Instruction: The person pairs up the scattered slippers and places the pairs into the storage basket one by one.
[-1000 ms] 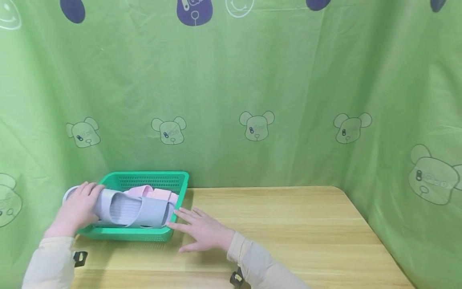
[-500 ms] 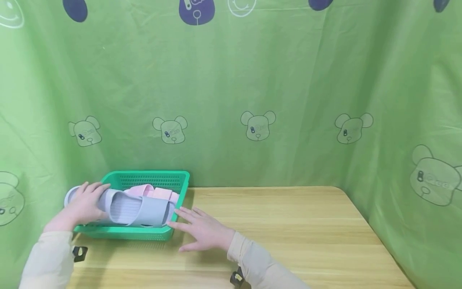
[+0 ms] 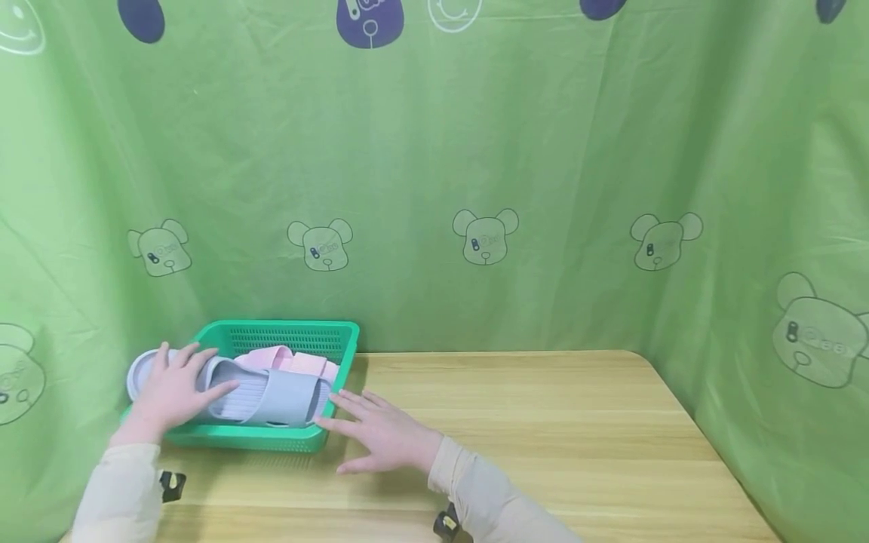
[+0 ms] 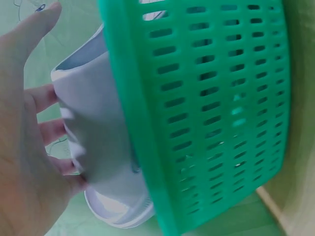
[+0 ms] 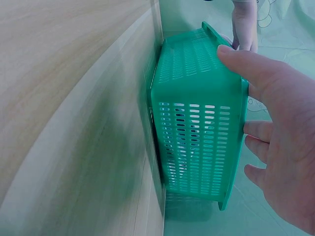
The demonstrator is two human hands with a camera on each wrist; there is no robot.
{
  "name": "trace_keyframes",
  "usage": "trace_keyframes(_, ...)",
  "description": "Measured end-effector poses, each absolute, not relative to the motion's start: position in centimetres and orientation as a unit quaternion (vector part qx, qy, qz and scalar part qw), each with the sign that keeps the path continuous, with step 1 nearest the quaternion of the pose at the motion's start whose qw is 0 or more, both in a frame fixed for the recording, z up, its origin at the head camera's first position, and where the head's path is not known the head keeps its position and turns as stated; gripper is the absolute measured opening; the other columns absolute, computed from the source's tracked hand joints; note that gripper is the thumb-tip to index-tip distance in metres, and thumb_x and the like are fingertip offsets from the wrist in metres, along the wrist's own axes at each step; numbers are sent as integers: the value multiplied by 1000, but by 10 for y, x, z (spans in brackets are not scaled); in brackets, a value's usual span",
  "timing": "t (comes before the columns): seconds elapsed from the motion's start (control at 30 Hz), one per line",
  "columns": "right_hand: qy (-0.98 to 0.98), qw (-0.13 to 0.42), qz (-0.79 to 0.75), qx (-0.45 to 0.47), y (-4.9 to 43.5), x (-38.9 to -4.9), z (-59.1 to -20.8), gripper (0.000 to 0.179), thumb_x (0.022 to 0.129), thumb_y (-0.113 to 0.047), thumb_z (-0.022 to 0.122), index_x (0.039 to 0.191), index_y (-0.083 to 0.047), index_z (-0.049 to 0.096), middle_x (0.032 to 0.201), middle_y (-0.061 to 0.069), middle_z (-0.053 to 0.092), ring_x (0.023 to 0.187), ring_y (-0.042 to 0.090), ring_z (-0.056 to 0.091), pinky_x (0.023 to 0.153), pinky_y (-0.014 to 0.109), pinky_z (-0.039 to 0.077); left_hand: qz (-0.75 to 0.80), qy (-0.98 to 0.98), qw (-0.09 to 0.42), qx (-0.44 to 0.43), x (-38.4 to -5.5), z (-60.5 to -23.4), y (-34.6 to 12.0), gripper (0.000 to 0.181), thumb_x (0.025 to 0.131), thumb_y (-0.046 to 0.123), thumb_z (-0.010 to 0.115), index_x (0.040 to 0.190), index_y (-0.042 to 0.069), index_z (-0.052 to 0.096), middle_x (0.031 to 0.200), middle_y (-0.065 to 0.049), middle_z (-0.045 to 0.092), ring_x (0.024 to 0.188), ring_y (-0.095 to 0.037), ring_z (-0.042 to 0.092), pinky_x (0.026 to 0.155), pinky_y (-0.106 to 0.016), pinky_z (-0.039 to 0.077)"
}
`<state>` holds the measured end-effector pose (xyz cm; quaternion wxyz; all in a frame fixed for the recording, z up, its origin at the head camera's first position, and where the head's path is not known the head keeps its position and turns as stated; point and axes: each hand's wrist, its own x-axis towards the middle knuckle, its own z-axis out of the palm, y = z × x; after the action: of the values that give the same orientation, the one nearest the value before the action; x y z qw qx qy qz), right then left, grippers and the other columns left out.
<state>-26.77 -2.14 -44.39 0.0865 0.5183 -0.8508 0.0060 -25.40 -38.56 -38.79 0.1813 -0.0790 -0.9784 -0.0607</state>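
Note:
A green perforated basket (image 3: 237, 437) on the left of the table holds a pair of slippers' worth of colours: a grey-blue slide slipper (image 3: 288, 396) lies along its front, its heel-side end over the left rim, and pink slippers (image 3: 305, 364) lie behind it. My left hand (image 3: 173, 388) lies over the left part of the grey-blue slipper, thumb spread apart. In the left wrist view its fingertips (image 4: 64, 164) rest against the slipper's strap. My right hand (image 3: 383, 434) is spread at the basket's right end, fingertips right at the rim.
The wooden table (image 3: 543, 430) extends to the right of the basket. A green curtain (image 3: 407, 151) printed with bear heads hangs behind and along both sides. A black wrist mount (image 3: 173, 485) is under the left sleeve.
My left hand has shifted right along the grey-blue slipper, and its thumb has come away from the slipper's side. The right hand stays in place at the basket's right end.

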Motion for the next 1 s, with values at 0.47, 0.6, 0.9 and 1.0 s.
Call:
trace_keyframes(0.47, -851, 82, 17, 518, -20, -268, -444, 83, 88, -66, 50, 156, -33, 16, 165, 7, 8, 152, 25, 16, 122, 48, 21, -109, -971, 205, -57, -254, -408, -391, 73, 86, 55, 63, 132, -1, 52, 138, -35, 43, 130, -59, 28, 112, -73, 9)
trace_keyframes(0.6, -851, 79, 18, 518, -19, -268, -445, 84, 88, -66, 50, 156, -34, 13, 165, 7, 7, 152, 25, 15, 122, 48, 20, -123, -970, 202, -52, -252, -413, -392, 73, 87, 54, 63, 134, 0, 50, 139, -36, 40, 132, -64, 21, 110, -76, 9)
trace_keyframes(0.9, -850, 87, 18, 520, -20, -269, -448, 87, 87, -66, 52, 156, -35, 9, 165, 8, 6, 152, 26, 16, 122, 47, 21, -129, -961, 233, -71, -256, -422, -397, 66, 89, 49, 63, 133, 1, 49, 138, -34, 42, 131, -56, 29, 118, -68, 0)
trace_keyframes(1.0, -849, 89, 17, 520, -20, -269, -449, 89, 87, -66, 53, 156, -35, 7, 165, 8, 5, 152, 27, 15, 122, 48, 21, -127, -960, 239, -73, -256, -425, -398, 65, 90, 48, 62, 133, 2, 49, 138, -35, 41, 132, -56, 28, 118, -67, -3)
